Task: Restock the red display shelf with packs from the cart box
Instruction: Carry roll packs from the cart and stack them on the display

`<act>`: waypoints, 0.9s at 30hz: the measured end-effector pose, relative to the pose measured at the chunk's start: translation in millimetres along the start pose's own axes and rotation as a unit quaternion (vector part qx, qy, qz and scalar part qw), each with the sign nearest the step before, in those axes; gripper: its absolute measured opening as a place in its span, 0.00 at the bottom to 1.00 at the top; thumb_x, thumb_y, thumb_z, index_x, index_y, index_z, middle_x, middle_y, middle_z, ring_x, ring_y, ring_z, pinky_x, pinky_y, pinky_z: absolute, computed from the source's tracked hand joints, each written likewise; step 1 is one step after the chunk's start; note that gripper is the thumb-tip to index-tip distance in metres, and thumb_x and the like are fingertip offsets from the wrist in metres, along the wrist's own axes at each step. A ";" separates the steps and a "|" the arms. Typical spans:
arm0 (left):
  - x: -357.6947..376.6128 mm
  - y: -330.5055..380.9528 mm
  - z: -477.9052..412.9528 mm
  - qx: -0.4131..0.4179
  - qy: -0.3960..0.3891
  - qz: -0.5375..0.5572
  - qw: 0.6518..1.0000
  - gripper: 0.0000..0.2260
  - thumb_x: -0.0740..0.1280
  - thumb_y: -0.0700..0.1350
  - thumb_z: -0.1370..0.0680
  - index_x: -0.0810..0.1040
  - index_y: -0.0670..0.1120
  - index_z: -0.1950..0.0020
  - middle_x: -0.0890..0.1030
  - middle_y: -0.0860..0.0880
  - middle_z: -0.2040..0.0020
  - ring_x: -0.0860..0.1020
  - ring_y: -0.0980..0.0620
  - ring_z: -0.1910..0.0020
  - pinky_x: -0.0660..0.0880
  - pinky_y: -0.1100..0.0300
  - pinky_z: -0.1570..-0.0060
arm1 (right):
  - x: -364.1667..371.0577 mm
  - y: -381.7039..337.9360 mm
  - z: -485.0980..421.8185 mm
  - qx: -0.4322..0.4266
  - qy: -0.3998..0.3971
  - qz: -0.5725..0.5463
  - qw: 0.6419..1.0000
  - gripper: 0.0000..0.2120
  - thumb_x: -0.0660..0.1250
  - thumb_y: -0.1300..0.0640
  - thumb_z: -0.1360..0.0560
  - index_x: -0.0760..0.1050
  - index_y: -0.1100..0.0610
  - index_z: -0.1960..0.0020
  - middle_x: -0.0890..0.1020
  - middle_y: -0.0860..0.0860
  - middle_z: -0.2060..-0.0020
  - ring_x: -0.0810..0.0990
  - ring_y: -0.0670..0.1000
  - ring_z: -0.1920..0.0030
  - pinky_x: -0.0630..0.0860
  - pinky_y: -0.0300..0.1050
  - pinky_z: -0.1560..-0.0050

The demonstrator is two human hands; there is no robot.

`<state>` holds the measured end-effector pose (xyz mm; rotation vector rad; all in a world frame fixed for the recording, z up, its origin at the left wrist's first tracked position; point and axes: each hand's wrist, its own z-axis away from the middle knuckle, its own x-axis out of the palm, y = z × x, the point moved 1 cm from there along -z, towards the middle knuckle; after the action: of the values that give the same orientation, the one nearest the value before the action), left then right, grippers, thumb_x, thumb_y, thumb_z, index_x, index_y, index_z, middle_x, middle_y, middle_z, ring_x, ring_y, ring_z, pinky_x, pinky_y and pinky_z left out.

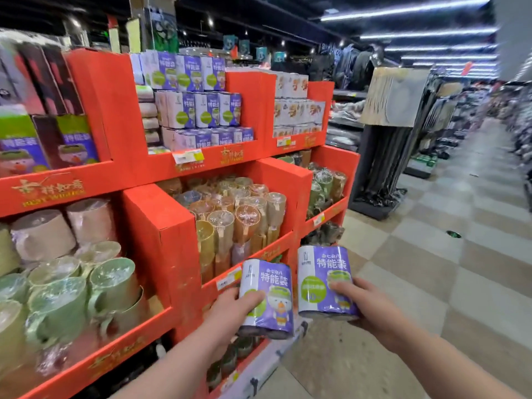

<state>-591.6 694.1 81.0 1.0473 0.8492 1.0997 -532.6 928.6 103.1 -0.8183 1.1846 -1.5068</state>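
My left hand (230,309) grips a purple-and-white pack (267,298) from its left side, thumb across the front. My right hand (365,306) holds a second matching pack (324,280) from the right, fingers on its label. Both packs stand upright in front of the red display shelf (161,168), level with its lower tier. The same purple packs (198,96) are stacked in stepped rows in the upper middle compartment. The cart box is out of view.
Wrapped mugs (86,283) fill the lower left bin and wrapped cups (236,214) the lower middle bin. White boxes (296,105) sit in the upper right compartment. A checkered-floor aisle (431,254) runs right, past dark clothing racks (385,156).
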 end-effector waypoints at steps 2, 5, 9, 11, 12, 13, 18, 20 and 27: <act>-5.4 19.5 -28.5 0.013 -0.002 0.017 1.000 0.10 0.72 0.46 0.27 0.79 0.43 0.49 0.82 0.50 0.64 0.79 0.60 0.74 0.71 0.69 0.75 | 3.3 -17.4 -26.1 -0.008 0.003 0.002 1.000 0.13 0.69 0.54 0.26 0.77 0.55 0.43 0.86 0.51 0.56 0.82 0.47 0.64 0.76 0.39 0.63; -18.3 46.4 -65.9 0.030 -0.006 0.016 0.999 0.12 0.70 0.46 0.25 0.79 0.40 0.46 0.84 0.47 0.60 0.82 0.53 0.67 0.74 0.63 0.67 | 14.6 -38.3 -58.8 -0.020 -0.011 -0.003 1.000 0.10 0.67 0.55 0.25 0.77 0.56 0.44 0.86 0.50 0.57 0.82 0.45 0.67 0.75 0.35 0.68; -37.7 76.6 -105.2 0.056 -0.006 0.010 0.998 0.18 0.72 0.52 0.31 0.79 0.43 0.47 0.85 0.45 0.56 0.83 0.49 0.63 0.76 0.59 0.64 | 28.5 -58.5 -99.0 -0.036 -0.022 -0.006 0.999 0.11 0.68 0.54 0.25 0.76 0.56 0.44 0.86 0.52 0.56 0.82 0.48 0.63 0.77 0.41 0.61; -45.3 87.2 -119.2 0.069 0.000 0.014 0.998 0.12 0.71 0.49 0.27 0.79 0.43 0.47 0.85 0.46 0.57 0.83 0.49 0.63 0.78 0.57 0.62 | 35.5 -69.1 -117.0 -0.039 -0.029 -0.010 0.999 0.10 0.68 0.54 0.25 0.77 0.55 0.45 0.86 0.51 0.57 0.82 0.48 0.64 0.77 0.42 0.61; -49.3 91.8 -125.8 0.073 0.011 0.019 0.997 0.12 0.71 0.48 0.26 0.79 0.43 0.46 0.85 0.45 0.56 0.83 0.48 0.62 0.78 0.55 0.59 | 39.1 -74.7 -126.3 -0.042 -0.035 -0.009 0.998 0.10 0.68 0.54 0.25 0.77 0.55 0.45 0.86 0.51 0.57 0.82 0.49 0.63 0.77 0.42 0.60; -53.4 96.0 -133.2 0.077 0.023 0.021 0.997 0.11 0.70 0.47 0.25 0.79 0.43 0.46 0.85 0.45 0.56 0.83 0.48 0.62 0.78 0.55 0.59 | 43.1 -81.1 -135.7 -0.044 -0.042 -0.008 0.998 0.11 0.68 0.54 0.25 0.77 0.55 0.44 0.86 0.51 0.56 0.82 0.50 0.62 0.78 0.44 0.57; -70.2 116.5 -164.3 0.088 0.074 0.048 0.992 0.05 0.68 0.45 0.23 0.80 0.45 0.50 0.85 0.49 0.62 0.82 0.51 0.66 0.78 0.60 0.63 | 61.9 -110.9 -193.4 -0.053 -0.085 -0.017 0.995 0.12 0.68 0.56 0.25 0.76 0.58 0.43 0.85 0.57 0.52 0.82 0.55 0.57 0.77 0.50 0.52; -77.3 124.3 -179.2 0.089 0.099 0.047 0.990 0.11 0.70 0.50 0.27 0.81 0.45 0.49 0.86 0.46 0.55 0.83 0.47 0.58 0.78 0.53 0.55 | 72.1 -126.3 -219.8 -0.066 -0.100 -0.015 0.993 0.12 0.68 0.57 0.26 0.76 0.57 0.43 0.85 0.56 0.52 0.83 0.54 0.59 0.78 0.47 0.57; -95.2 153.5 -236.2 0.115 0.195 0.053 0.973 0.28 0.70 0.62 0.43 0.82 0.46 0.50 0.86 0.45 0.54 0.83 0.42 0.52 0.76 0.39 0.44 | 107.8 -207.7 -328.7 -0.140 -0.198 -0.006 0.970 0.25 0.76 0.58 0.39 0.75 0.56 0.43 0.85 0.54 0.53 0.83 0.55 0.57 0.77 0.54 0.50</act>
<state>-877.4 674.0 160.4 1.0926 1.2702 1.3474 -924.3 915.8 198.8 -1.2536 1.0994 -1.1248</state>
